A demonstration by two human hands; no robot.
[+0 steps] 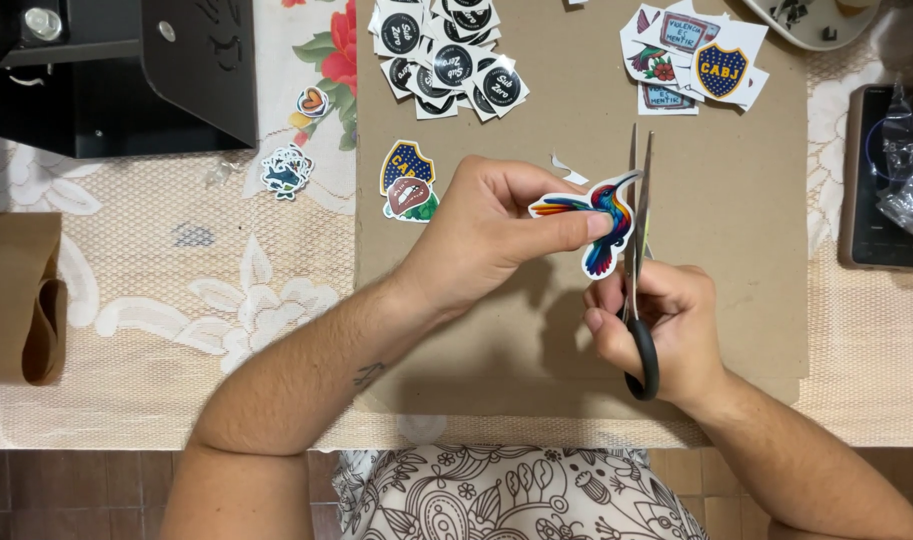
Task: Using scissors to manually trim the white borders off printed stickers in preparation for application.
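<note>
My left hand pinches a colourful hummingbird sticker with a white border, held above a brown cardboard sheet. My right hand grips black-handled scissors; the blades point away from me and lie along the sticker's right edge, nearly closed. A small white paper offcut lies on the cardboard just beyond the bird.
A pile of round black stickers and a pile of mixed stickers lie at the cardboard's far edge. Two cut stickers lie left of my hand, others on the lace tablecloth. A black machine stands far left, a phone right.
</note>
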